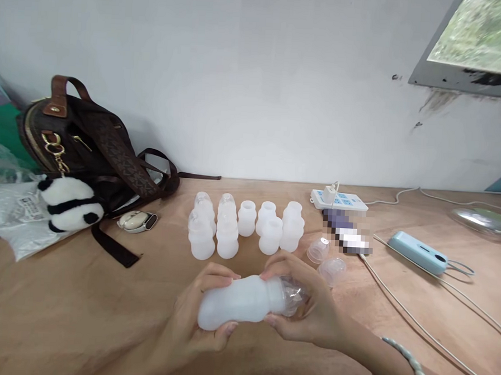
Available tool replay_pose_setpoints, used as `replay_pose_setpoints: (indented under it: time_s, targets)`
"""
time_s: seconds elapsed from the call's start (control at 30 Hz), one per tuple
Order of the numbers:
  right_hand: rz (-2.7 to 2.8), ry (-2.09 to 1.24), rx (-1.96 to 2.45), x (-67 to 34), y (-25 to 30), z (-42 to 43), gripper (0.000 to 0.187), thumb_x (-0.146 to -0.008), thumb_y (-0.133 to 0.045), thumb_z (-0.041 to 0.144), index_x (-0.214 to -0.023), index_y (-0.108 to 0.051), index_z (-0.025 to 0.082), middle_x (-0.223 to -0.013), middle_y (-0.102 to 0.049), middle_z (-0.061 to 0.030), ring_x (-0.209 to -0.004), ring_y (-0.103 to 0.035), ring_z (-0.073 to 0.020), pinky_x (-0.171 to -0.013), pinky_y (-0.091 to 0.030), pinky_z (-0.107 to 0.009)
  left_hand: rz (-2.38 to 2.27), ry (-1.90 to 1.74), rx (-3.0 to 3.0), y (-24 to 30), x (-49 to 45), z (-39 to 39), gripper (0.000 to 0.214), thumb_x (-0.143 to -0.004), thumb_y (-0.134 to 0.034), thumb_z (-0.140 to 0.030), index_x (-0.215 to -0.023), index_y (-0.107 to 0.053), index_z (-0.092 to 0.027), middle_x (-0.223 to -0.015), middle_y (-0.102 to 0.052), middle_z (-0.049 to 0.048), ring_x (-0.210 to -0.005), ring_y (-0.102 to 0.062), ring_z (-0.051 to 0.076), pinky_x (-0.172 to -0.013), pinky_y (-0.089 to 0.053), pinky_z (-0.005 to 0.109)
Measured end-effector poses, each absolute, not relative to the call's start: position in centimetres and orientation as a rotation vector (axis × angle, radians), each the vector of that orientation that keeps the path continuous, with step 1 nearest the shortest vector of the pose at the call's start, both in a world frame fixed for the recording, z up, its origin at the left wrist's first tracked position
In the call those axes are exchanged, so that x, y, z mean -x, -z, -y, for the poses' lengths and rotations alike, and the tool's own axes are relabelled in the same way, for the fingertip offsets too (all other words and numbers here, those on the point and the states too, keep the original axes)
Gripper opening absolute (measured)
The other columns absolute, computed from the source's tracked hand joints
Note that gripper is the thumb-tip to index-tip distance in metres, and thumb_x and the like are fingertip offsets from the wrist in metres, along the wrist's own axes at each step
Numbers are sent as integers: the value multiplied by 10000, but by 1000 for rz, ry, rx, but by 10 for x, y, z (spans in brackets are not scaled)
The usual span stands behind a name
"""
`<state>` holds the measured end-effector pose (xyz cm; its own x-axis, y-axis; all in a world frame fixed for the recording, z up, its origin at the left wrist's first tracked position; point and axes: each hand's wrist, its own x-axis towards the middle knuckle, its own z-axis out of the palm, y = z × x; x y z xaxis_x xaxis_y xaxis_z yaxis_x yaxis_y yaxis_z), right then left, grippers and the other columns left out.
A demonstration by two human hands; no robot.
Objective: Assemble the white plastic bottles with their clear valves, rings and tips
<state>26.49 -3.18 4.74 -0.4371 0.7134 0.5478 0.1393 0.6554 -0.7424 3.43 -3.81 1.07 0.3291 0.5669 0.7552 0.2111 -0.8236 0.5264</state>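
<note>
Bottle (238, 303) is held sideways between left hand (193, 303), clasping its base, and right hand (318, 313), grasping neck and clear cap (292, 297); looks light, smooth, squeezable from here, best gripped round its body.

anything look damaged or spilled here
Yes, damage at upper right: the window frame has dark, worn-looking patches, and the wall below it shows a brownish stain. No spill is visible.

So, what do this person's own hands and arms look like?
No gloves or sleeves show. Behind the right hand sits a bracelet of round, pale greenish beads; nothing worn shows on the left hand or its wrist.
</note>
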Motion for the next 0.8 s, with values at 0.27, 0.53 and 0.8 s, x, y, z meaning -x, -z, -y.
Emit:
replay_pose_setpoints:
  time_s: [0.27, 0.53, 0.8]
  targets:
    - [2034, -603, 675, -266, -48, 32, 397, -760, -746, 241, -1122, -585, 239, -997, -622, -40, -855, -624, -191, -705, -516, -309, -742, -1413, -2239, -11, -33, 38, 371, -908, -615, -288, -1242, -462, -244, -1086, -609, 95, -948, -614, 245, -721, -543, 339]
    - [1967, -443, 838, -282, -71, 16, 353, -802, -769, 312, -1061, -534, 264, -1076, -629, -58, -977, -646, -234, -769, -554, -338, -966, -1741, -2320, -19, -31, 37, 564, -831, -604, -105, -1354, -419, -202, -1322, -455, 131, -1253, -448, 278, -1051, -426, 464]
    - [2205, -63, 1062, -271, -83, -8, 369, -825, -711, 281, -1143, -531, 228, -1078, -667, -75, -867, -653, -248, -708, -522, -357, -877, -1745, -2385, -22, -31, 47, 567, -814, -557, -8, -1328, -426, -210, -1269, -508, 104, -1187, -497, 245, -1017, -453, 406]
